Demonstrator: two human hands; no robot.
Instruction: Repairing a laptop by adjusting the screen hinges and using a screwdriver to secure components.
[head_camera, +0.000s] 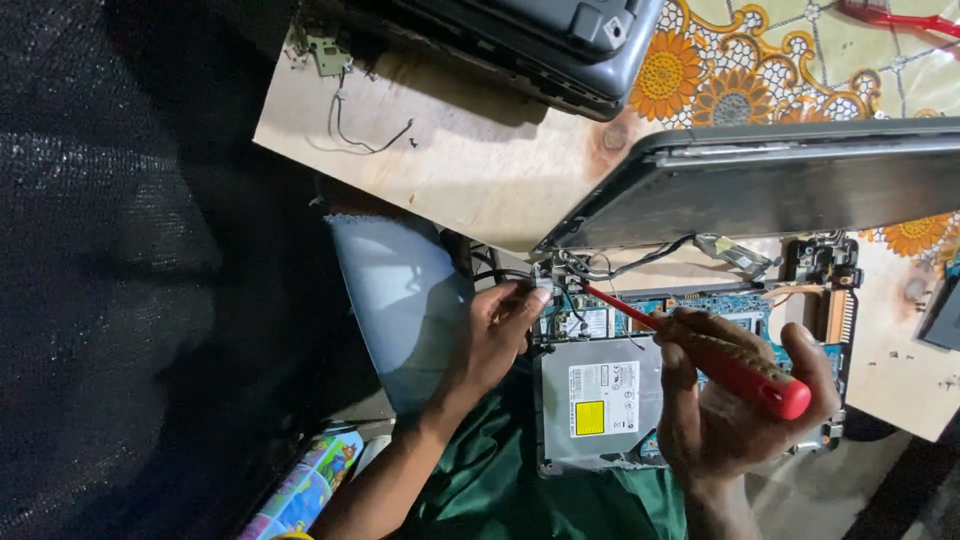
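- Head view: the right hand (725, 415) had its grip clamped round the red handle of a screwdriver (700, 352), fingers curled over it and the thumb along its near side.
- The screwdriver's shaft ran up and away from that grip, its tip resting among the wires (610, 265) at the hinge corner of an opened laptop base (690, 380).
- The left hand (495, 335) lay just beside that tip, its grip pinched together on a small part at the base's corner; what exactly it pinched was too small to tell.
- Between the two grips lay the silver optical drive (600, 400) with a yellow label, seated in the base; the blue circuit board (720, 305) showed just beyond the right grip.
- Above both grips, the laptop's dark lid (780, 185) tilted over the wooden tabletop (470, 150).
- Further beyond, a second grey laptop (540, 40) sat on that tabletop, well apart from either grip.
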